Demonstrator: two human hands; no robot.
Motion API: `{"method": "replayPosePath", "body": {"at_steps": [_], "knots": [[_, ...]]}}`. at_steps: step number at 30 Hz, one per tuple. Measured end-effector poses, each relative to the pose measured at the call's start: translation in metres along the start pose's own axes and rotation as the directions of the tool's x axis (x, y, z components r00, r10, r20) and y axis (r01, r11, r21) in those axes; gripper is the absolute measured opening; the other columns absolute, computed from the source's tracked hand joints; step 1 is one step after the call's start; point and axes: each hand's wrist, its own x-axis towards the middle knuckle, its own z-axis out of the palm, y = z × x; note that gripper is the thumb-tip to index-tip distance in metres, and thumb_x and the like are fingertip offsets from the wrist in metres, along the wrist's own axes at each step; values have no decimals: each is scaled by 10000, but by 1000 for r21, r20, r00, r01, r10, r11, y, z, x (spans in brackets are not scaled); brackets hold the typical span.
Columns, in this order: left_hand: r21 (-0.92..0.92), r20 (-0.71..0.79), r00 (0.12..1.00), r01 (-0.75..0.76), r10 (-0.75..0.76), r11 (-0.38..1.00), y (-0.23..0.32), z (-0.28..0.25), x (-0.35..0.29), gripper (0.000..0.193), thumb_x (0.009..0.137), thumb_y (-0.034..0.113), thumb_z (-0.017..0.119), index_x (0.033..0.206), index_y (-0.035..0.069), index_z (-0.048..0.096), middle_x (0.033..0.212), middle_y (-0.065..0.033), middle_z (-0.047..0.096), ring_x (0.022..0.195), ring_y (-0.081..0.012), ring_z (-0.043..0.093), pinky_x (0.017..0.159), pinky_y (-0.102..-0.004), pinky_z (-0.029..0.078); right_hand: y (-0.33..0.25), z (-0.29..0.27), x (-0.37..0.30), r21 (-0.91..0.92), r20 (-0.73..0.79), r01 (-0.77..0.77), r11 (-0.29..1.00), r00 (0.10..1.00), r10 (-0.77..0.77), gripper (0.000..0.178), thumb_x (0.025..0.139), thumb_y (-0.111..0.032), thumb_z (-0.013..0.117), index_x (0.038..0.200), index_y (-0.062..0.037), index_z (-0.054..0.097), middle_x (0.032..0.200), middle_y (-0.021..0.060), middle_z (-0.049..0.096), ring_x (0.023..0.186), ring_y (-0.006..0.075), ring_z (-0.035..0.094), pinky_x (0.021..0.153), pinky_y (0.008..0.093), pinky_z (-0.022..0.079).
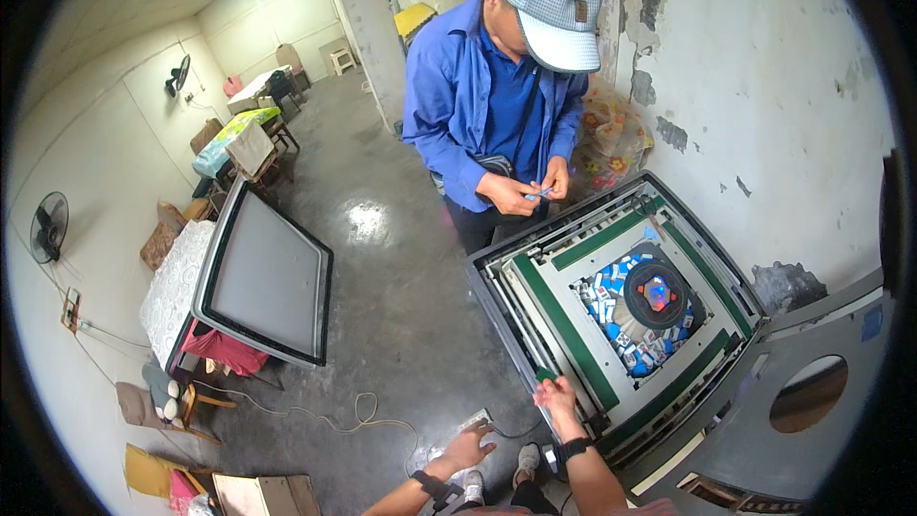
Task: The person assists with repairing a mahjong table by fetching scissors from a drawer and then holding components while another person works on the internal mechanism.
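An opened automatic mahjong table (597,373) stands at my right, its inner frame lined with green strips. Blue-and-white mahjong tiles (642,355) lie jumbled in its square well, around a round black centre unit (656,293). At the table's near left edge, my right hand (560,401) is closed with a small dark green piece (545,375) at its fingertips; its exact kind is unclear. My left hand (466,446) hangs open above the floor, fingers apart and holding nothing. Across the table, a person (506,105) in a blue shirt pinches a small bluish thing (540,194) between both hands.
A grey, black-edged panel (267,277) leans at the left by a cloth-covered table (177,272). A cable (315,409) runs over the floor to a power strip (475,418) near my left hand. A large grey panel with a round hole (808,394) stands at the right, beside the wall.
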Motion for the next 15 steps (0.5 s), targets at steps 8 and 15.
{"method": "replayPosePath", "body": {"at_steps": [8,15], "knots": [[-58,73,996,51,-47,997,-15,0,-45,387,839,313,636,1142,75,604,1097,-166,632,1008,-319,613,864,-405,487,53,-17,-113,-31,-57,-205,978,978,203,208,914,-158,579,745,-95,475,487,-2,396,319,102,332,285,268,221],[-209,96,987,148,-131,967,-61,-7,-74,396,806,286,672,1143,84,622,1031,-172,665,966,-295,649,825,-369,511,39,-30,-118,11,-145,-15,1000,989,17,259,889,-177,595,696,-136,427,482,-25,381,323,94,321,292,275,200]]}}
